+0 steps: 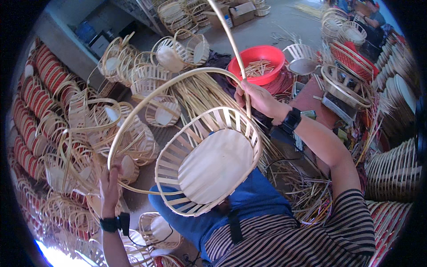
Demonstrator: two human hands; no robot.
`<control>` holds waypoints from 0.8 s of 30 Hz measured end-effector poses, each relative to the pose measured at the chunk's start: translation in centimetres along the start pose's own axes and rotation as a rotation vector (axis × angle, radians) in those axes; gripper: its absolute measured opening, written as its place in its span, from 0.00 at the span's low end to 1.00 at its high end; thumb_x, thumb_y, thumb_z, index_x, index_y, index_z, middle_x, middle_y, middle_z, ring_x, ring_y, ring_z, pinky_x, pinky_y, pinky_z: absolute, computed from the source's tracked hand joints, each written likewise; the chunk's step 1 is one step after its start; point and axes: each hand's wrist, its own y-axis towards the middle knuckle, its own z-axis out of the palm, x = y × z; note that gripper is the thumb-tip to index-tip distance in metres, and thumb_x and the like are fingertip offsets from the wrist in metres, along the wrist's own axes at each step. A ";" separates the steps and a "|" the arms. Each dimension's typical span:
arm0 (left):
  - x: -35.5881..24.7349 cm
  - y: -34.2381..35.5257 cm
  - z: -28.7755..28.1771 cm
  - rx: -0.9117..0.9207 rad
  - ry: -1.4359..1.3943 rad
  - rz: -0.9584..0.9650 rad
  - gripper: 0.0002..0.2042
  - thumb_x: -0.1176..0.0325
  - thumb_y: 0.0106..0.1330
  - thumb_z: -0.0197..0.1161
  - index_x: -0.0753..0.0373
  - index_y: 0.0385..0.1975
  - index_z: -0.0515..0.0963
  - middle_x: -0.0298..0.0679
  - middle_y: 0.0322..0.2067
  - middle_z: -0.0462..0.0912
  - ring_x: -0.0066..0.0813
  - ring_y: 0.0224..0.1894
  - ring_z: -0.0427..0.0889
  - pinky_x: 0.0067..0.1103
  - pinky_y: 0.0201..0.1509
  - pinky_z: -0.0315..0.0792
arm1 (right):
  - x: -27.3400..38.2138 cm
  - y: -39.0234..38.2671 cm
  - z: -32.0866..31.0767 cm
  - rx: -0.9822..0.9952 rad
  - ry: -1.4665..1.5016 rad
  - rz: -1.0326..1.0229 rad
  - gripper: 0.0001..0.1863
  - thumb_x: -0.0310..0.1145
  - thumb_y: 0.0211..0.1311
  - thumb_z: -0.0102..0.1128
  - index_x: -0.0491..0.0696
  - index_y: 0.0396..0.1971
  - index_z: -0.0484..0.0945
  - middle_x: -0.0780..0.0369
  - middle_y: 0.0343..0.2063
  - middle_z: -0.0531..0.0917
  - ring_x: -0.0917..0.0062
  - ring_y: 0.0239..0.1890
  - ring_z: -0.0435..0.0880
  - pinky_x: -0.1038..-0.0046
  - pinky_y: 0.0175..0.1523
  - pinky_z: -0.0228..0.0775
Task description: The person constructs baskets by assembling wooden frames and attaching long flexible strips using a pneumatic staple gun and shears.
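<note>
Nearest to me, the basket (209, 153) sits on my lap, over the blue trousers (258, 200), tipped so its pale oval bottom faces up at the camera. Its slatted wall flares out to the rim. It lies between my two hands, closer to the right one.

My left hand (109, 189) is low on my left, fingers closed on the strip (147, 95), a long pale cane. I can't tell how tight the grip is. From that hand the strip climbs, arcs over the basket from left to right and comes down behind the rim on the far right side.

My right hand (258, 98) is up and farther out, clenched on the strip just beyond the basket's far edge. A free tail of cane runs on past that fist toward the top of the view.

So the key relation: the strip's long axis spans the basket as a wide hoop, left hand at the low near end, right hand at the high far end. The basket's long axis runs diagonally under it. The right hand is almost touching the rim; the left is well apart from it.

Farther out, loose cane (200, 91) lies on the floor. Finished handled baskets (147, 75) pile up on my left. A red bowl (258, 64) of short sticks sits beyond my right hand.
</note>
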 end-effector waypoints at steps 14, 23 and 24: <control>-4.4 0.1 4.5 0.047 -1.189 -0.048 0.14 0.59 0.61 0.41 0.59 0.17 0.58 0.26 0.11 0.51 0.11 0.11 0.49 0.10 0.11 0.44 | 0.2 -0.9 -3.1 -0.300 0.270 0.296 0.27 0.58 0.51 0.35 0.46 0.30 0.66 0.64 0.30 0.70 0.80 0.35 0.68 0.78 0.39 0.60; -6.3 -0.1 4.8 -0.041 -1.232 -0.077 0.14 0.59 0.61 0.40 0.58 0.16 0.56 0.27 0.10 0.50 0.12 0.08 0.46 0.11 0.08 0.41 | -0.2 -11.2 -4.3 -0.288 0.306 0.730 0.16 0.43 0.53 0.42 0.46 0.33 0.67 0.64 0.30 0.72 0.78 0.30 0.72 0.74 0.33 0.67; -6.9 -0.2 4.8 -0.025 -1.273 -0.100 0.14 0.59 0.61 0.40 0.58 0.15 0.56 0.26 0.10 0.50 0.12 0.09 0.46 0.11 0.08 0.41 | -0.3 -12.4 -3.6 -0.207 0.376 0.770 0.14 0.40 0.55 0.41 0.45 0.34 0.67 0.63 0.29 0.72 0.77 0.29 0.73 0.75 0.33 0.69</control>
